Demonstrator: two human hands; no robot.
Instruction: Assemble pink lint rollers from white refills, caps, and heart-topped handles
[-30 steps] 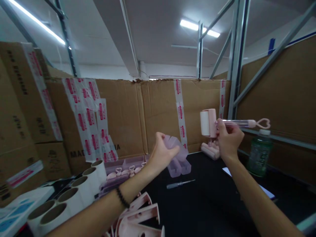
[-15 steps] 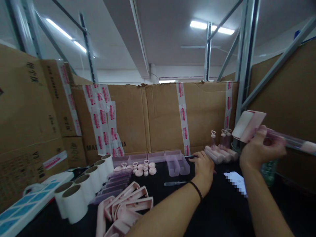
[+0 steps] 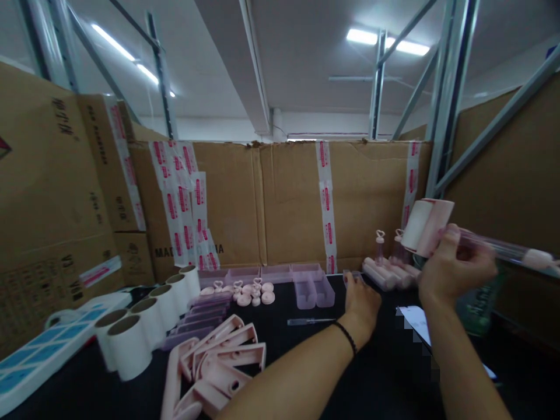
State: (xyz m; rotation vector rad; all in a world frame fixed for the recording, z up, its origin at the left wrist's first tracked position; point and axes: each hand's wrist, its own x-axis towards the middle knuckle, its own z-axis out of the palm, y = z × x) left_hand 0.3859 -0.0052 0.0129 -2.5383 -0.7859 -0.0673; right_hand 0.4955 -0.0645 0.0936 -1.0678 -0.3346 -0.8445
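My right hand [image 3: 459, 265] is closed around a lint roller [image 3: 420, 224] held up off the table. Its white roll and pink housing point left, and a clear purplish handle with a pink end runs out to the right. Farther left, my left hand [image 3: 363, 300] reaches down at a small translucent box [image 3: 353, 276] beside the purple tray [image 3: 306, 291]. Its fingers are bent together there, with the tips hidden. A screwdriver [image 3: 308, 321] with a clear handle lies on the black table, left of my left wrist.
Several white paper rolls [image 3: 130, 350] stand at left by a blue-and-white case [image 3: 48, 344]. Pink housings [image 3: 219, 373], purple strips [image 3: 196, 324] and heart-topped pink pieces [image 3: 256, 294] lie nearby. Pink cylinders [image 3: 380, 274] sit at the back right. Cardboard walls [image 3: 284, 204] enclose the table.
The lint roller in my right hand has shifted slightly left and turned. My left hand's fingers have drawn in and bent down at the small box. The view has shifted slightly.
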